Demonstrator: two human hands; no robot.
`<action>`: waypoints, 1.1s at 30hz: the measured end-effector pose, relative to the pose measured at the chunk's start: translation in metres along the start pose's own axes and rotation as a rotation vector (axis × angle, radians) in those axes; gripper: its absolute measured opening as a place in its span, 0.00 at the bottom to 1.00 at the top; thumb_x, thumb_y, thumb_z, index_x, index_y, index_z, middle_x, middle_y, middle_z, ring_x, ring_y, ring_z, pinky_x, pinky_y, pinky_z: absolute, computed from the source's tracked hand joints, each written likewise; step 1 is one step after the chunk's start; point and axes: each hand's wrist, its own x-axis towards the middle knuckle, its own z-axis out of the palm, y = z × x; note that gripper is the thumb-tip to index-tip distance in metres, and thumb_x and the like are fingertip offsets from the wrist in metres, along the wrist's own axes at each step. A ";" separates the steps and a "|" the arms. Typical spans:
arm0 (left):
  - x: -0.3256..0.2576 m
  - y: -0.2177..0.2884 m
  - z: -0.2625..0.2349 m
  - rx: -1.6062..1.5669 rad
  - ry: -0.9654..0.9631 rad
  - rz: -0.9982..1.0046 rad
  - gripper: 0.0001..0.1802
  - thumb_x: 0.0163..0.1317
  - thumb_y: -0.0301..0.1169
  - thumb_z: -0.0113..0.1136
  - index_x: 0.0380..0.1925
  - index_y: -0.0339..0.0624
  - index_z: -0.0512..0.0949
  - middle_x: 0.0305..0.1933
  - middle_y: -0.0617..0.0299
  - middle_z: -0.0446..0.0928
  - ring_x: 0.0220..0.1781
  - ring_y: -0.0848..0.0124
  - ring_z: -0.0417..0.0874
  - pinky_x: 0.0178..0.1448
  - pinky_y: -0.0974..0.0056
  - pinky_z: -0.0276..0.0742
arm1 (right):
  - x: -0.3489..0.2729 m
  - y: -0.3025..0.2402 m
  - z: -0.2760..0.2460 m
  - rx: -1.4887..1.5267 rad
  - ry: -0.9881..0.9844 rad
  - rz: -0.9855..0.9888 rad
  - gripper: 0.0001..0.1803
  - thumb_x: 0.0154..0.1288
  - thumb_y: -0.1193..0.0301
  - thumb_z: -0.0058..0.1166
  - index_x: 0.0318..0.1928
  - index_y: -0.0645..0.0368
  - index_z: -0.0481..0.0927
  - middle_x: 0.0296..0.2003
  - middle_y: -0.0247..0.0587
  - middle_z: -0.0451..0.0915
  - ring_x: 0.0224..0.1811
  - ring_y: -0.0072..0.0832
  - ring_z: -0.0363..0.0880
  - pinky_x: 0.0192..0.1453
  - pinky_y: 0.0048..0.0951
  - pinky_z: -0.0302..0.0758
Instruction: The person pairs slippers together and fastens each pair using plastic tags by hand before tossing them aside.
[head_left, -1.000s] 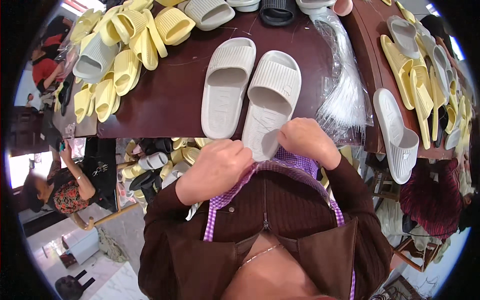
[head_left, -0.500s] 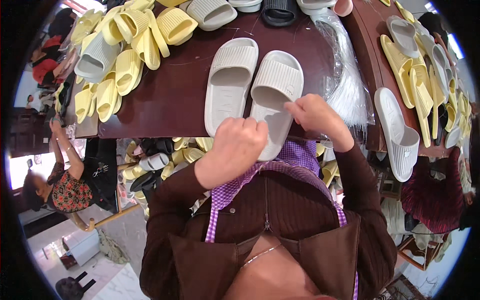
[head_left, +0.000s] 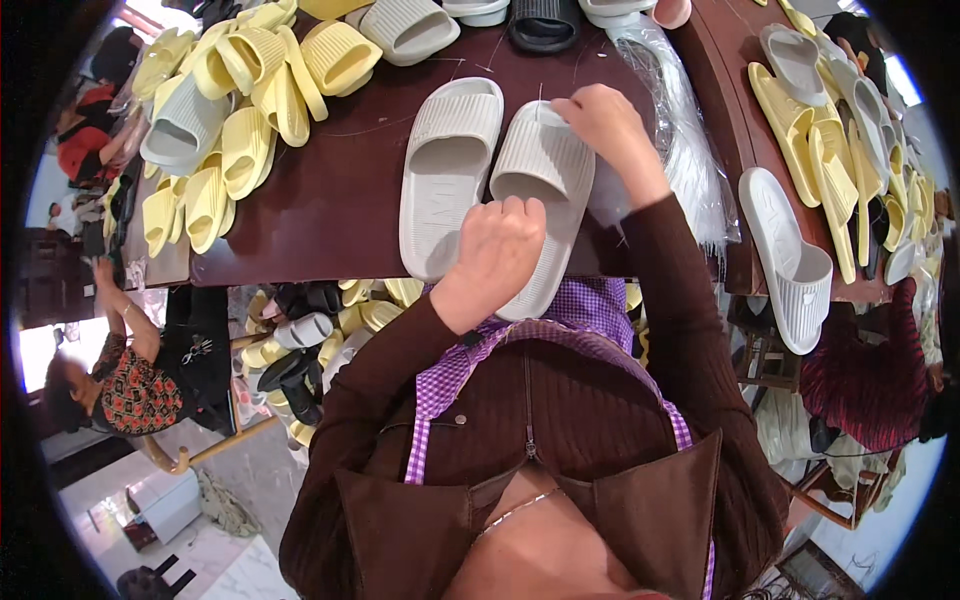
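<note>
Two light grey slide slippers lie side by side on the dark red table, toes away from me. The left slipper [head_left: 432, 215] is untouched. Over the inner edge of the right slipper [head_left: 545, 150], just below its ribbed strap, my left hand [head_left: 500, 245] is closed in a fist, knuckles up. My right hand [head_left: 608, 122] is at that slipper's toe end, thumb and fingers pinched together. A thin pale strand [head_left: 541, 92] shows beside its fingertips. What either hand grips is too small or hidden to make out.
Yellow slippers [head_left: 250, 150] and a grey slipper [head_left: 185, 125] are heaped at the left. A bundle of clear plastic strands [head_left: 690, 170] lies on the right. Past it, a side table holds more slippers, one grey slipper [head_left: 790, 260] overhanging its edge. A co-worker [head_left: 140, 380] is at far left.
My right hand has moved away from me, from the right slipper's strap opening to its toe end. My left hand has shifted slightly right and away from me, still closed.
</note>
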 end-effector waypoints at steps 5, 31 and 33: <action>0.003 0.001 0.002 0.046 0.029 -0.004 0.04 0.43 0.26 0.55 0.18 0.44 0.70 0.19 0.61 0.71 0.23 0.69 0.77 0.26 0.66 0.70 | 0.017 -0.021 0.016 -0.119 -0.215 0.003 0.17 0.57 0.60 0.55 0.34 0.63 0.82 0.37 0.53 0.81 0.44 0.47 0.80 0.48 0.43 0.76; 0.009 0.004 0.009 -0.007 0.047 -0.083 0.03 0.44 0.24 0.54 0.21 0.42 0.70 0.24 0.59 0.70 0.29 0.66 0.76 0.32 0.66 0.73 | 0.029 0.012 0.050 0.052 0.134 -0.073 0.12 0.53 0.63 0.59 0.32 0.60 0.84 0.33 0.51 0.82 0.38 0.46 0.81 0.43 0.40 0.76; 0.006 0.004 -0.001 -0.010 0.058 -0.100 0.03 0.45 0.24 0.54 0.21 0.41 0.70 0.25 0.59 0.70 0.29 0.66 0.76 0.32 0.66 0.73 | 0.028 0.011 0.047 0.176 0.195 -0.029 0.10 0.53 0.66 0.58 0.32 0.60 0.84 0.30 0.51 0.82 0.35 0.44 0.81 0.41 0.38 0.75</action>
